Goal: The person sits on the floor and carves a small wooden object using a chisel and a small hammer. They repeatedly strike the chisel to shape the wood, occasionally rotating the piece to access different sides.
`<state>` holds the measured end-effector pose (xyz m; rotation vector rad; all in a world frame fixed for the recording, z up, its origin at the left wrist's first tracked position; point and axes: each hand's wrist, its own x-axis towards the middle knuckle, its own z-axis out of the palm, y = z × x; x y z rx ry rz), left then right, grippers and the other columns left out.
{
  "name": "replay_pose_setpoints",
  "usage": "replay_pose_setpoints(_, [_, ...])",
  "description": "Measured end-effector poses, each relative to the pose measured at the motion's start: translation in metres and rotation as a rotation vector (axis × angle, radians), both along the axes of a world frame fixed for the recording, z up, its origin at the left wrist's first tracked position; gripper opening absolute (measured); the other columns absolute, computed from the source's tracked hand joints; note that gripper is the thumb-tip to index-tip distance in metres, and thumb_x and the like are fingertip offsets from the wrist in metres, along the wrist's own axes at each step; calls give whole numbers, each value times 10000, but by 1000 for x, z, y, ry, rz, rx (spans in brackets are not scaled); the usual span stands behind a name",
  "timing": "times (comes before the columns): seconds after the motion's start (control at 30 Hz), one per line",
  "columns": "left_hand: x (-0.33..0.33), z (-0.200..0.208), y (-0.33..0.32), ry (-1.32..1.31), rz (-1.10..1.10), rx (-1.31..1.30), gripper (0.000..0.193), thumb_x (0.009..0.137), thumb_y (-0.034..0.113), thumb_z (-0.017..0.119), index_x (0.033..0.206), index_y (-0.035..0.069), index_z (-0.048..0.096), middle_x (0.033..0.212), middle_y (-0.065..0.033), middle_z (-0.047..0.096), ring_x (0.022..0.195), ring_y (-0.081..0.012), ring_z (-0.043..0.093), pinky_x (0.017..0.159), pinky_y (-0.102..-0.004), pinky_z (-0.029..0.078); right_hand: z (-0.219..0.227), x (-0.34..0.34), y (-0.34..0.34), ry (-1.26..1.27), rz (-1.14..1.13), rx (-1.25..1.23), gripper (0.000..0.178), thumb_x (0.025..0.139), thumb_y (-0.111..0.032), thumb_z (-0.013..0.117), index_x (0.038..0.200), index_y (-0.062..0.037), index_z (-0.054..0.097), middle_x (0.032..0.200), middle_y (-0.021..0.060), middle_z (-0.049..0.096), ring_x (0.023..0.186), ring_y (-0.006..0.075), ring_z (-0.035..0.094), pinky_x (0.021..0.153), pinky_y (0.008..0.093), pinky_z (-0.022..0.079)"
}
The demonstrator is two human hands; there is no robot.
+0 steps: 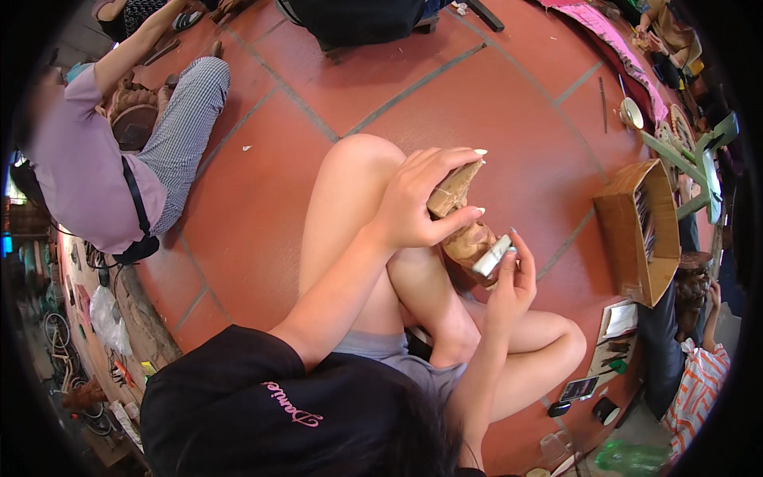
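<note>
A carved piece of light brown wood (469,238) is held above my crossed legs. My left hand (417,199) is closed round its upper end, thumb on the near side and fingers over the far side. My right hand (513,278) pinches a small pale block (493,256), white on its face with a greyish edge, perhaps a folded piece of sandpaper. The block lies against the carving's lower end or just in front of it; contact cannot be made out. Part of the carving's lower end is hidden behind the block and my fingers.
Red floor tiles (262,175) surround me. An open cardboard box (628,238) stands at the right beside a green stand (691,171). Nearer lie a phone (579,389), small tools and a plastic bottle (632,457). A person in a lilac top (95,167) sits at the far left with a dark carving.
</note>
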<state>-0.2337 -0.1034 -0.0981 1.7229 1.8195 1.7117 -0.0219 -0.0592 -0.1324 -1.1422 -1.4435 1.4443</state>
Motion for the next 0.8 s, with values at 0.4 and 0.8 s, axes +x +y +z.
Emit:
replay_pose_setpoints(0.4, [7, -10, 6, -96, 6, 49, 593, 751, 188, 838, 1289, 77, 615, 1167, -101, 692, 1004, -282, 649, 894, -374, 496, 4, 19, -1, -465, 177, 533, 630, 707, 18, 814, 1311, -46, 642, 1183, 101, 552, 970, 214, 584, 788, 316, 513])
replay_pose_setpoints(0.8, [8, -13, 7, -125, 8, 53, 579, 759, 194, 831, 1286, 77, 622, 1160, -115, 691, 1035, -292, 653, 915, -379, 499, 14, 9, 1, -480, -1, 932, 330, 681, 4, 789, 995, -96, 798, 1256, 67, 639, 1198, 287, 515, 1034, 416, 386])
